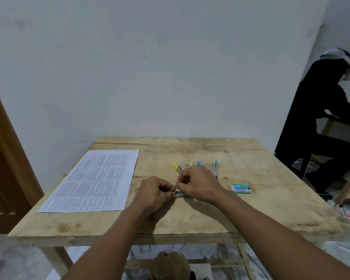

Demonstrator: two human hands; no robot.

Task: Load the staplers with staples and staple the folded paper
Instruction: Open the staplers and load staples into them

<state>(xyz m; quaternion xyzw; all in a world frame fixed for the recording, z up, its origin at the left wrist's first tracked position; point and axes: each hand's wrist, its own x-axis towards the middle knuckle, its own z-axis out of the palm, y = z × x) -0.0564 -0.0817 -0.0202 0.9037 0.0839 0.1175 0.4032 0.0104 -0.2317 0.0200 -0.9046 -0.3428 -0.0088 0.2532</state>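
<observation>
The green staple box [241, 188] is lying on the bench [261, 211], right of the hands, showing "10"; its other lettering is too small to read. The printed paper [93, 180] is lying flat at left, its text illegible. Both forearms are reaching forward. The left hand [157, 188] and right hand [200, 183] are meeting mid-bench, each grip pinching a silver stapler [182, 194]. A yellow stapler [177, 167] and a blue stapler [215, 166] are lying just behind.

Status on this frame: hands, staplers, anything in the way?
Left hand, right hand: fingers pinching a small metal piece between them. Behind: yellow stapler, blue stapler; paper flat at left. Nothing blocking.
</observation>
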